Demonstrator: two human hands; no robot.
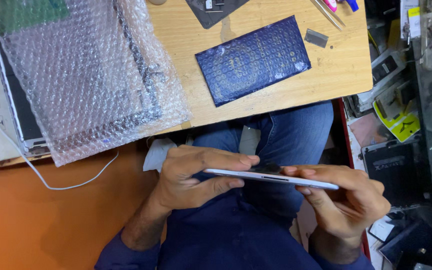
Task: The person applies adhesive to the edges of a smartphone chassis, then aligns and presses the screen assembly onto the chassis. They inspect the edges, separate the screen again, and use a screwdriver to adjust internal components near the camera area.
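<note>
Head view: wooden desk above the lap, bearing one bubble-wrap sheet, one dark blue padded pouch, one white cable. One thin white tablet held edge-on over the lap, nothing blocking. Left hand pinching its left end; right hand gripping the right end, fingers curled.

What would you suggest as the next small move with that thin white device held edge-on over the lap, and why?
Probably lay the thin white device on the wooden table: the left hand and right hand pinch it in mid-air over the lap, unsupported.
</note>
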